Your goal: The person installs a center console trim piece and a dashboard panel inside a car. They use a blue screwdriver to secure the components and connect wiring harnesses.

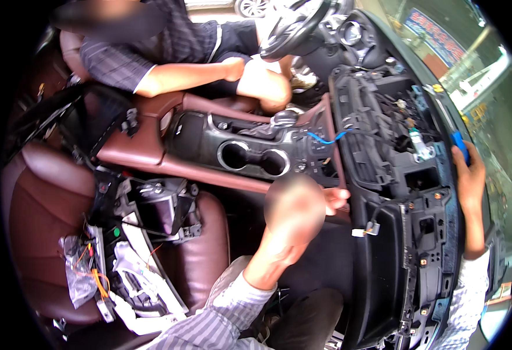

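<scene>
My left hand [302, 216] reaches over the maroon trim at the console's front passenger side. It is mostly blurred; a few fingertips show beside the trim edge, and its grip is unclear. My right hand [469, 175] is closed on a blue plastic piece [460, 146] at the windshield edge of the dismantled dashboard [361, 134]. Between my hands are a black dash panel [378, 274] and a loose wire connector [365, 231]. A blue cable [326, 140] runs from the centre console [191, 134], with cup holders and gear lever, to the dashboard.
Another person [174, 70] sits at the steering wheel [291, 29], a hand resting near the knee. The maroon passenger seat [40, 221] holds removed trim, a screen unit [159, 213], wiring and a bag [78, 280]. The windshield [477, 105] curves along the right.
</scene>
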A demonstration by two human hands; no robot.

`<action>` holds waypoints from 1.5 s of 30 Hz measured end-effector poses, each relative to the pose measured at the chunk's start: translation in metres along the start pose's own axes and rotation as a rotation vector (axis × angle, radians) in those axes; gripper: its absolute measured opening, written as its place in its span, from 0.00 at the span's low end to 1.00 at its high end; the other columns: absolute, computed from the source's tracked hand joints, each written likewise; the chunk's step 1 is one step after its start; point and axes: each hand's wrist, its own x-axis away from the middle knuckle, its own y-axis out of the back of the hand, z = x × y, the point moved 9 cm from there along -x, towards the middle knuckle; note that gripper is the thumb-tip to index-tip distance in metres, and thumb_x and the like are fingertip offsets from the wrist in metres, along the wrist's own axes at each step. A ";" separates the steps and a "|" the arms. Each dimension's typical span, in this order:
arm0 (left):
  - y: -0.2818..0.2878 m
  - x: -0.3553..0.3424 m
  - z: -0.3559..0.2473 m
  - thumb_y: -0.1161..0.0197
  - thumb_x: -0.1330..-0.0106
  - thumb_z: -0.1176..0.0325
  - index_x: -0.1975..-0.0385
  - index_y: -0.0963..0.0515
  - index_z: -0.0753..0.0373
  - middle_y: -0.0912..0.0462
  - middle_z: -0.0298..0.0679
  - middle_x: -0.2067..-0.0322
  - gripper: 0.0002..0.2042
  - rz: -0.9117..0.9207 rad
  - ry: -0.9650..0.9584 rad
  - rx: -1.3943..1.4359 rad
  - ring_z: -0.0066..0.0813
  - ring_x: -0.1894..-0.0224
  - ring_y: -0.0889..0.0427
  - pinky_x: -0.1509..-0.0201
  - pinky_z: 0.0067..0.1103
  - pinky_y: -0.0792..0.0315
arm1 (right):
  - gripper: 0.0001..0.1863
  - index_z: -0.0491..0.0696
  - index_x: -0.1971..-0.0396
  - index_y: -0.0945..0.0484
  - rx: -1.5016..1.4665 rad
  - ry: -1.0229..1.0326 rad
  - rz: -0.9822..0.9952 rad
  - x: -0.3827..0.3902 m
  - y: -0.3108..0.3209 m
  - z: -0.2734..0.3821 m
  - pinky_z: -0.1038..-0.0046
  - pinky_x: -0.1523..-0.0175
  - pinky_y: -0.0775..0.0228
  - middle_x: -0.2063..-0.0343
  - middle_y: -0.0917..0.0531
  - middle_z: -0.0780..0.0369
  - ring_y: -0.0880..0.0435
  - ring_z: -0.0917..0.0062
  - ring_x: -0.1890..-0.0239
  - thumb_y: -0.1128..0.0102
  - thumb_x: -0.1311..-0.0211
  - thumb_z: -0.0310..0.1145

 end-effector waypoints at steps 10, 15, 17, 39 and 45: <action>0.004 0.002 0.001 0.39 0.32 0.78 0.64 0.23 0.60 0.16 0.42 0.63 0.04 0.113 -0.043 0.068 0.42 0.40 0.21 0.29 0.39 0.34 | 0.15 0.41 0.53 0.21 -0.029 0.015 0.061 -0.005 -0.003 -0.023 0.82 0.63 0.42 0.73 0.28 0.71 0.34 0.88 0.68 0.40 0.26 0.38; 0.004 -0.003 -0.002 0.38 0.32 0.78 0.64 0.23 0.60 0.16 0.42 0.64 0.04 0.092 -0.043 0.087 0.42 0.39 0.22 0.30 0.40 0.33 | 0.14 0.42 0.55 0.21 -0.012 -0.008 0.061 -0.005 0.000 -0.012 0.83 0.63 0.43 0.73 0.30 0.72 0.35 0.88 0.68 0.40 0.26 0.39; 0.004 -0.004 -0.003 0.38 0.32 0.78 0.64 0.24 0.60 0.16 0.42 0.64 0.04 0.094 -0.046 0.101 0.42 0.39 0.22 0.30 0.40 0.33 | 0.14 0.42 0.55 0.21 -0.013 -0.008 0.064 -0.006 0.000 -0.013 0.83 0.63 0.43 0.73 0.30 0.72 0.35 0.88 0.68 0.40 0.26 0.38; 0.008 -0.003 -0.009 0.35 0.37 0.76 0.68 0.27 0.61 0.23 0.37 0.70 0.06 0.000 -0.076 0.027 0.46 0.41 0.22 0.29 0.44 0.32 | 0.18 0.41 0.53 0.18 0.041 0.006 -0.001 0.002 -0.002 0.022 0.74 0.56 0.29 0.70 0.16 0.61 0.24 0.81 0.66 0.34 0.33 0.40; 0.008 -0.006 0.001 0.37 0.36 0.77 0.67 0.26 0.61 0.20 0.40 0.68 0.04 0.020 -0.063 0.081 0.47 0.41 0.22 0.31 0.42 0.31 | 0.17 0.47 0.54 0.16 0.110 0.002 -0.056 0.005 0.003 0.022 0.68 0.60 0.27 0.73 0.16 0.55 0.17 0.70 0.71 0.33 0.35 0.44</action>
